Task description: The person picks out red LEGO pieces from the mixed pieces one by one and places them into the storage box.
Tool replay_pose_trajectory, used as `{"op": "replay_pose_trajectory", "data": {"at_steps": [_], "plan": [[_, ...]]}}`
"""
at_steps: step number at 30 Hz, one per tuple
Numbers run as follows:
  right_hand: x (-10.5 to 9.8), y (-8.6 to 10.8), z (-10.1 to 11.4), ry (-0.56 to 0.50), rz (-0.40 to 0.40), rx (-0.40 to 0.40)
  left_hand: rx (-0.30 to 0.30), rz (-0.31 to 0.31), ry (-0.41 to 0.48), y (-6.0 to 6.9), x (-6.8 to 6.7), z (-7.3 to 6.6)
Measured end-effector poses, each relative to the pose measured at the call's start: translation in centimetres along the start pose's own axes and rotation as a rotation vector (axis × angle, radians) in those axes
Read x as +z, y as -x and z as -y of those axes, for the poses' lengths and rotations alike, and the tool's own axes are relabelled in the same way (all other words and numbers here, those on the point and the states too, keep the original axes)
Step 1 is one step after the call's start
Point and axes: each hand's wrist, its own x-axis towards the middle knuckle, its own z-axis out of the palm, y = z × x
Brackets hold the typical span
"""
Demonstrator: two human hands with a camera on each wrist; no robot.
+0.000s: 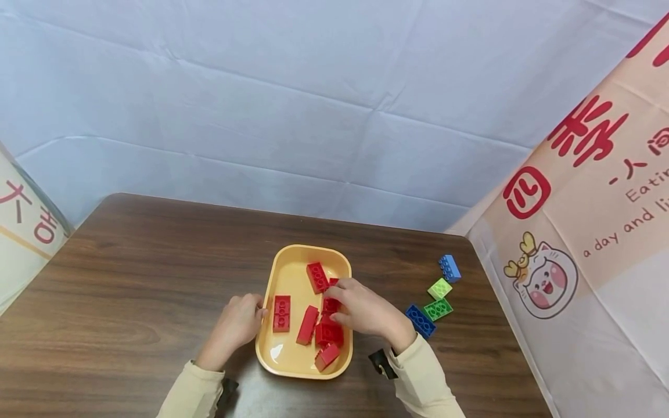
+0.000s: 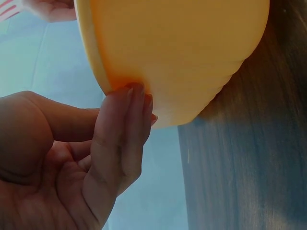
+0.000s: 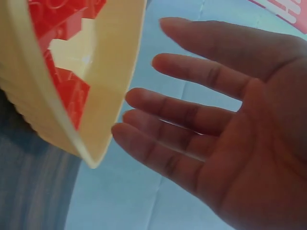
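A yellow tray (image 1: pixel 286 371) sits on the table and holds several red toy bricks (image 1: pixel 282 313), some lying with their hollow undersides up. At its left side my left hand (image 1: pixel 240 319) pinches the rim, and the left wrist view shows the fingertips against the tray's outer wall (image 2: pixel 192 52). My right hand (image 1: pixel 368 307) hovers over the right side of the tray, partly hiding the bricks there. Seen from the right wrist, the fingers (image 3: pixel 172 108) are spread and extended with nothing between them, beside the tray's rim (image 3: pixel 122 91).
Right of the tray lie a light blue brick (image 1: pixel 449 268), a lime brick (image 1: pixel 439 288), a green brick (image 1: pixel 438 309) and a dark blue brick (image 1: pixel 420 321). The wooden table (image 1: pixel 157 278) ends at white cloth (image 1: pixel 261 116) behind and a printed cloth (image 1: pixel 601 232) on the right.
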Motion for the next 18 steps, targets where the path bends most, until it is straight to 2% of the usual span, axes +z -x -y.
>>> {"op": "replay_pose_trajectory", "data": {"at_steps": [4,9,14,18], "plan": [[0.6,0.2,-0.5,-0.036,-0.030,0.009,-0.010,0.004,0.012,0.0,0.1,0.1],[1.6,0.8,-1.5,-0.118,-0.106,0.006,-0.038,0.010,0.034,0.0,0.2,0.3],[2.6,1.7,-2.6,-0.179,-0.236,0.008,-0.015,0.001,0.024,0.3,0.2,0.9],[3.6,2.6,-3.5,-0.192,-0.371,0.070,0.011,-0.023,0.033,0.5,0.1,1.5]]}}
